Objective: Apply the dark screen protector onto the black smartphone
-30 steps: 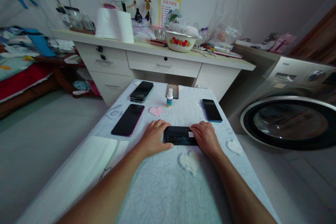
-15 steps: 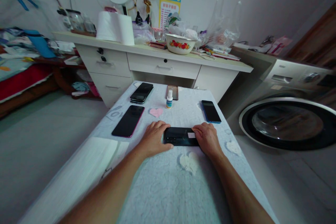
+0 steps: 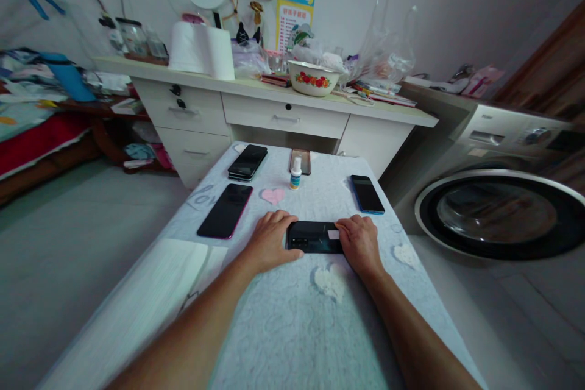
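Note:
A dark smartphone (image 3: 315, 244) lies sideways on the cloth-covered table, its back with the camera block and a pale sticker facing up. My left hand (image 3: 273, 241) grips its left end, thumb along the near edge and fingers at the far edge. At the other end, my right hand (image 3: 361, 242) closes over the phone beside the sticker; its lower fingers are hidden. Beyond the hands stand a small white bottle with a blue label (image 3: 295, 174) and, flat on the cloth, a pink paper heart (image 3: 273, 196).
To the left lie a phone with a pink edge (image 3: 225, 211) and a stack of phones (image 3: 247, 161). A blue-edged phone (image 3: 367, 194) is on the right. A phone case (image 3: 300, 161) lies at the back. Behind are a white desk (image 3: 286, 116) and a washing machine (image 3: 498, 195).
The view has shifted very slightly. Both hands keep their hold on the phone, which stays in the same place.

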Demonstrator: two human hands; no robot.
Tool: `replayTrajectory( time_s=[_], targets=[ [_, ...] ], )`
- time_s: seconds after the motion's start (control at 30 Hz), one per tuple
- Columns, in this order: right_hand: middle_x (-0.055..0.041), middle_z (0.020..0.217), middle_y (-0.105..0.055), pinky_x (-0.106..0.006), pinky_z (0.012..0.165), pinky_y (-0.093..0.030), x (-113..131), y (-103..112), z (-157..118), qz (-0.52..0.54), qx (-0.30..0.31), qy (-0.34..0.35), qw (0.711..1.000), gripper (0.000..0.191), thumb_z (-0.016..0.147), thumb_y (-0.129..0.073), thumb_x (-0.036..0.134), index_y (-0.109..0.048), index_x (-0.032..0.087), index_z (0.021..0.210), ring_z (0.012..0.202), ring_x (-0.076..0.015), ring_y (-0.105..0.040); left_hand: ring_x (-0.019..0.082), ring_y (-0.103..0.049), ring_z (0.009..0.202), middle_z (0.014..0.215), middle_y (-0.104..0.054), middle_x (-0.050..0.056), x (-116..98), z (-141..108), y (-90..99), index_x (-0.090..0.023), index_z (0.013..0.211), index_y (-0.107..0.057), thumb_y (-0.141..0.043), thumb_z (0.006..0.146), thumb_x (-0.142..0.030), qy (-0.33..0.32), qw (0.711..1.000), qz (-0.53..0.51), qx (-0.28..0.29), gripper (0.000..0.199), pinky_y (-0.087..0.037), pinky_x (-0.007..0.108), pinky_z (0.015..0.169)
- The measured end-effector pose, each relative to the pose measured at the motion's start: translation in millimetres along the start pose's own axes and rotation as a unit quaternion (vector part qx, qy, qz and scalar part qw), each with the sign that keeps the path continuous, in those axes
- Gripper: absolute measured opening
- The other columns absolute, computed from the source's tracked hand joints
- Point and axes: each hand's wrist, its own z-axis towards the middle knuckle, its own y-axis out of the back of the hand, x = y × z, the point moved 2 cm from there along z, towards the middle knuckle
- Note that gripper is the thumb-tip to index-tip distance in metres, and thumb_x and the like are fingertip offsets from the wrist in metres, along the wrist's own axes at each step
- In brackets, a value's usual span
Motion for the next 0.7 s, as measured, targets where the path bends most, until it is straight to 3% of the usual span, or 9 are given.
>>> replayTrajectory(
  time_s=[0.2,0.57,0.7],
  targets=[
    [-0.0057,0.085,-0.062,-0.031,0.078,-0.029,5,2,3,-0.005,0.016,0.005,1.000,0.023,0.091,-0.049,0.024,-0.071,0.022,0.091,0.082,-0.0194,-0.045,0.027,-0.046,0.110,0.121,-0.053,0.005,2,0,-1.1,-0.024,0.120,-0.051,-0.072,0.064,-0.042,-0.003,1.000,-0.005,-0.002,0.062,-0.037,0.040,0.098],
    [-0.0034,0.087,-0.065,-0.031,0.070,-0.024,12,19,25,-0.066,0.129,-0.021,0.989,0.022,0.088,-0.050,0.023,-0.072,0.025,0.085,0.084,-0.0189,-0.049,0.027,-0.046,0.111,0.121,-0.053,0.004,-1,1,1.2,-0.026,0.119,-0.052,-0.072,0.063,-0.042,0.006,1.000,0.002,0.002,0.061,-0.036,0.040,0.098],
    [-0.0032,0.088,-0.065,-0.030,0.070,-0.025,16,17,24,-0.057,0.117,-0.049,0.990,0.023,0.089,-0.050,0.023,-0.072,0.025,0.085,0.084,-0.0187,-0.049,0.027,-0.046,0.110,0.121,-0.053,0.004,1,0,-0.1,-0.026,0.120,-0.051,-0.071,0.064,-0.041,0.003,1.000,0.003,0.000,0.061,-0.036,0.040,0.097]
  ],
)
